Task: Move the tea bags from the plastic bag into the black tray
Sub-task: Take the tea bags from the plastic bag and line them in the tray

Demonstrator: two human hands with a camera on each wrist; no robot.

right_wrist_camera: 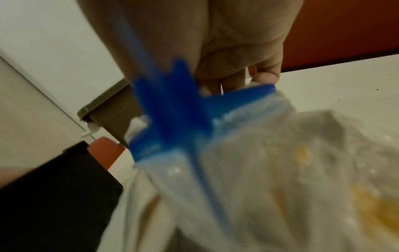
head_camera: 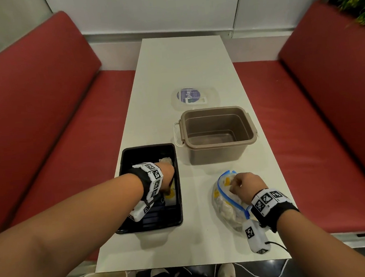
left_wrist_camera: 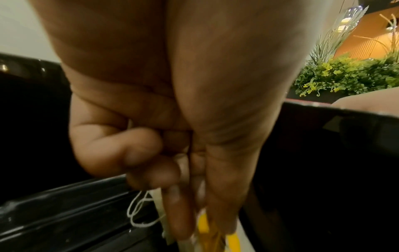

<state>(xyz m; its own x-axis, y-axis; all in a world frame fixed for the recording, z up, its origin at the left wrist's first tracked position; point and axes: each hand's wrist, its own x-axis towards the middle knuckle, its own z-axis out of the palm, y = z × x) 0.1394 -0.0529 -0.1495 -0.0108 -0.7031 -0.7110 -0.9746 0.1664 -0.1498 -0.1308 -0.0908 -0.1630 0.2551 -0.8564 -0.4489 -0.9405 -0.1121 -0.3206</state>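
- We are midway through a transfer: our left hand [head_camera: 165,174] is down inside the black tray [head_camera: 123,164], which sits near the table's [head_camera: 183,69] left edge, toward its near end.
- In the left wrist view the fingers [left_wrist_camera: 177,213] are drawn narrow and pinch a tea bag [left_wrist_camera: 205,223] with a yellow tag, its white string looping out beside them.
- At least one more tea bag [head_camera: 165,160] already lies in the tray, by its right wall, beyond the hand; so the step in hand looks like setting this one down.
- Our right hand [head_camera: 246,185] is at the mouth of the plastic bag [head_camera: 225,209], which lies near the table's right edge at its near end, well apart from the tray.
- Its fingers [right_wrist_camera: 266,75] are curled at the blue zip strip [right_wrist_camera: 172,109]; we judge they hold the mouth open, though blur keeps us from telling the exact grip.
- Pale tea bags with yellow tags still fill the bag, so much of the task remains.
- Next, we judge, the left fingers must part to let the tea bag drop flat, with the string clear of them, then travel across to the bag's mouth.
- The brown tub [head_camera: 217,133] and the clear lid [head_camera: 192,96] beyond it, further up the table, play no part.
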